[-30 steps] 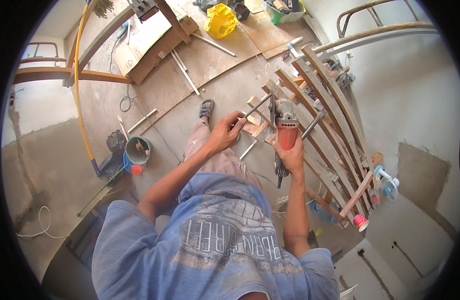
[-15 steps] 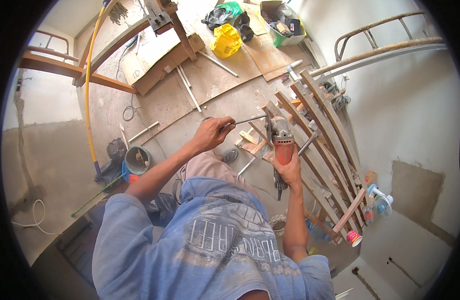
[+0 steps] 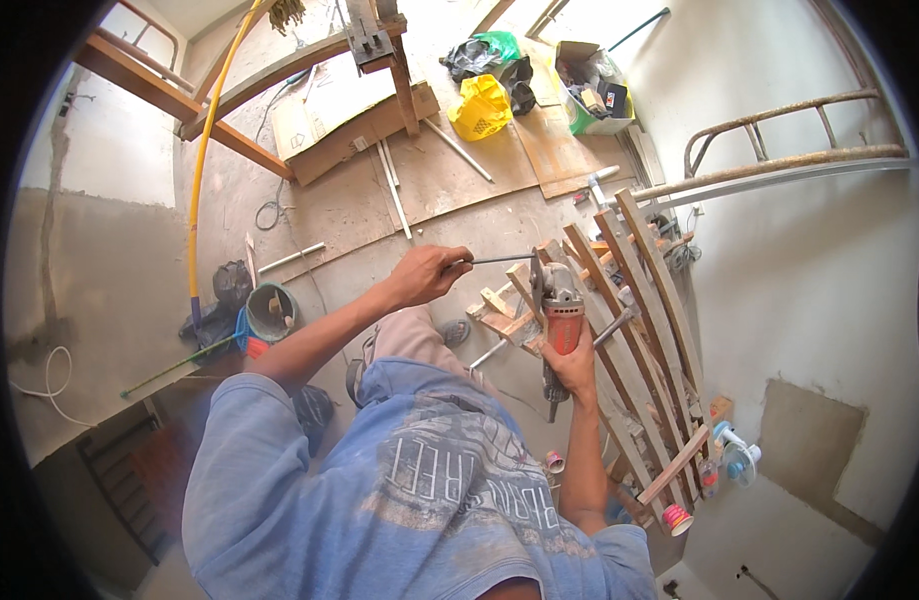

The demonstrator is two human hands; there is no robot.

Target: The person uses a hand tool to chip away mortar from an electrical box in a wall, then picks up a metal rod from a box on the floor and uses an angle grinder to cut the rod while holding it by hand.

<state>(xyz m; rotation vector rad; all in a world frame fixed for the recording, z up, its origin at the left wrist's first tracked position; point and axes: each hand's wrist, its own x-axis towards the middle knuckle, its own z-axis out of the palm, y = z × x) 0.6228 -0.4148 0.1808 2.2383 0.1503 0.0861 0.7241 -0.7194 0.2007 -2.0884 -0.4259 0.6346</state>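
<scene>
My left hand (image 3: pixel 429 276) is closed in a pinch round one end of a thin dark metal rod (image 3: pixel 501 260). The rod points right, and its far tip meets the disc (image 3: pixel 535 268) of an angle grinder, as far as I can see. Around the red body of the angle grinder (image 3: pixel 563 328), my right hand (image 3: pixel 575 364) is wrapped, with the grey gear head facing away from me. A side handle (image 3: pixel 613 325) sticks out to the grinder's right. Whether the disc is spinning I cannot tell.
Long wooden slats (image 3: pixel 629 290) lean close on the right, beside a rusty metal frame (image 3: pixel 779 165). Ahead lie a cardboard box (image 3: pixel 364 130), a yellow bag (image 3: pixel 479 108) and white pipes (image 3: pixel 393 190). A dark bucket (image 3: pixel 272 312) stands at left, near a yellow pole (image 3: pixel 201 200).
The room has shifted in view as my head moved. The rod is now more nearly level, still held at the grinder's disc. Both hands keep their grips.
</scene>
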